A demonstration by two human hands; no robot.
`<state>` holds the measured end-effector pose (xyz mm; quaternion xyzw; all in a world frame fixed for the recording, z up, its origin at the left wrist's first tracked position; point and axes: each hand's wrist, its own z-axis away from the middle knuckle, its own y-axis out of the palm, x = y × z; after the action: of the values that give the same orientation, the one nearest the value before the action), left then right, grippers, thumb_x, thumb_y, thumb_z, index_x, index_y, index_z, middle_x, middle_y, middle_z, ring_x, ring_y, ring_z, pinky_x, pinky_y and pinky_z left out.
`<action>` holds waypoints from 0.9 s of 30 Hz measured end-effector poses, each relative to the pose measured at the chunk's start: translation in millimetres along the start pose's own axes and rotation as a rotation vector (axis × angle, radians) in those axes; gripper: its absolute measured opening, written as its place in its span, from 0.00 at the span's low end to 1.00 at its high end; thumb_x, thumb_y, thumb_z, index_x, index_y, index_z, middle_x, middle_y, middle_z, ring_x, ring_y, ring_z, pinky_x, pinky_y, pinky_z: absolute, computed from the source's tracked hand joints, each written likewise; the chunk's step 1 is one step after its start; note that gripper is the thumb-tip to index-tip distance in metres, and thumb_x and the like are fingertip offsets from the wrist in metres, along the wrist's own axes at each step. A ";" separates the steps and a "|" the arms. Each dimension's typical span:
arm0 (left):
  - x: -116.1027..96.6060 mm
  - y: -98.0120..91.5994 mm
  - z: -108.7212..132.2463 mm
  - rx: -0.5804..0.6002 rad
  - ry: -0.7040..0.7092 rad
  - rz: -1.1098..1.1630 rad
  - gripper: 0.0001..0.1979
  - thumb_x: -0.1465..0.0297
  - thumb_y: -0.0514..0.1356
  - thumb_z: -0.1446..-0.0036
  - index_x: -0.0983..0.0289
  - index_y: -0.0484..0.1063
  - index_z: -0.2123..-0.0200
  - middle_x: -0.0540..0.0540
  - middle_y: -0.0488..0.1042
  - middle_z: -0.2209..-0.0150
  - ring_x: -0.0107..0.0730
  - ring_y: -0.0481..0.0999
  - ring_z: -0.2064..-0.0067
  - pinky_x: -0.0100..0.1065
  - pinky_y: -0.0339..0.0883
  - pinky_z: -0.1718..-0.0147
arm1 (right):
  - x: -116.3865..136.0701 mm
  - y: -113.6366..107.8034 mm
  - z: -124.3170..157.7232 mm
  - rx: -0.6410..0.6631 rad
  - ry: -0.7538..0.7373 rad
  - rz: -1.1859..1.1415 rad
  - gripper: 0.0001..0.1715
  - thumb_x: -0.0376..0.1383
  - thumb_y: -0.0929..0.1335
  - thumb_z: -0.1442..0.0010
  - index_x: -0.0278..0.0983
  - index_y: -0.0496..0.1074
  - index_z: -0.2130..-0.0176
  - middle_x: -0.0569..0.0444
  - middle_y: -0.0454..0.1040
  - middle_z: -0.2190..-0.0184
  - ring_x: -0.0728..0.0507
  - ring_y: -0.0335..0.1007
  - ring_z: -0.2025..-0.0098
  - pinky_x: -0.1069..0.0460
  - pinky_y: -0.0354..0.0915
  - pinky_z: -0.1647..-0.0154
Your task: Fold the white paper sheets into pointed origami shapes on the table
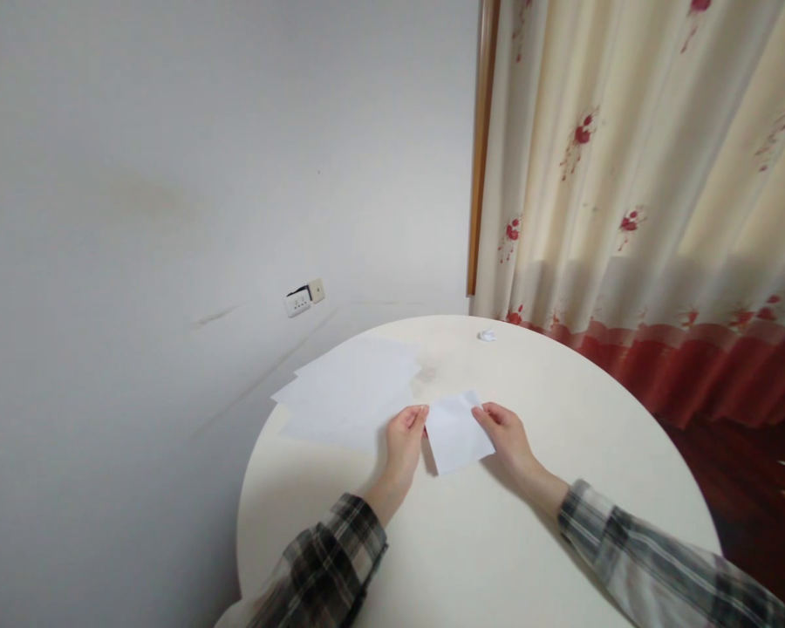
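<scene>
A socket (297,303) sits on the wall (170,157) at far left. Overlapping sheets (350,384) lie on the left of the round counter (301,497). The left hand (402,440) pinches the far left corner of a smaller paper (459,440), held over the counter. Beyond it lies a wad (488,335) (white, crumpled). The right hand (507,436) pinches the paper's right edge. A flowered curtain (628,166) hangs far right.
</scene>
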<state>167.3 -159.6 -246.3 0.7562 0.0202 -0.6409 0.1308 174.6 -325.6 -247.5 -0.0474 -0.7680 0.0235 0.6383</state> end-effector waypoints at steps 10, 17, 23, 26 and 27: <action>0.3 9.0 16.6 0.401 -0.330 0.027 0.24 0.53 0.60 0.57 0.71 0.69 0.68 0.57 0.74 0.74 0.28 0.71 0.78 0.27 0.60 0.80 | 6.6 -5.2 -2.8 -0.138 -0.043 -0.162 0.23 0.52 0.66 0.54 0.33 0.67 0.73 0.56 0.66 0.80 0.49 0.59 0.79 0.55 0.55 0.80; -1.1 4.4 16.4 0.457 -0.312 -0.063 0.20 0.57 0.61 0.56 0.71 0.70 0.70 0.57 0.74 0.75 0.27 0.72 0.77 0.26 0.58 0.78 | 5.8 -7.7 -3.8 -0.168 -0.070 -0.154 0.22 0.51 0.66 0.54 0.33 0.68 0.73 0.56 0.66 0.80 0.48 0.59 0.78 0.55 0.56 0.79; -4.4 2.3 14.3 0.476 -0.272 -0.209 0.20 0.57 0.59 0.55 0.70 0.71 0.69 0.56 0.74 0.76 0.27 0.70 0.77 0.26 0.56 0.79 | 4.2 -11.9 -9.8 -0.076 -0.005 -0.163 0.21 0.50 0.67 0.55 0.34 0.67 0.75 0.58 0.65 0.81 0.50 0.58 0.79 0.56 0.54 0.80; -11.8 -1.2 12.1 0.459 -0.270 -0.172 0.19 0.59 0.60 0.55 0.69 0.71 0.65 0.57 0.74 0.69 0.29 0.72 0.71 0.27 0.59 0.74 | 2.0 -22.6 -17.4 0.198 0.121 -0.134 0.22 0.50 0.69 0.58 0.33 0.66 0.76 0.58 0.65 0.83 0.50 0.59 0.81 0.56 0.53 0.81; -13.4 -2.0 11.1 0.459 -0.262 -0.147 0.20 0.59 0.60 0.55 0.69 0.71 0.63 0.57 0.74 0.66 0.29 0.71 0.69 0.27 0.59 0.73 | 1.5 -26.2 -19.1 0.315 0.156 -0.108 0.22 0.50 0.69 0.58 0.33 0.66 0.76 0.58 0.65 0.83 0.51 0.59 0.81 0.57 0.53 0.81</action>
<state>153.8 -158.3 -235.1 0.6732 -0.0878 -0.7287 -0.0896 192.0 -351.9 -240.0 0.0929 -0.7044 0.1055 0.6957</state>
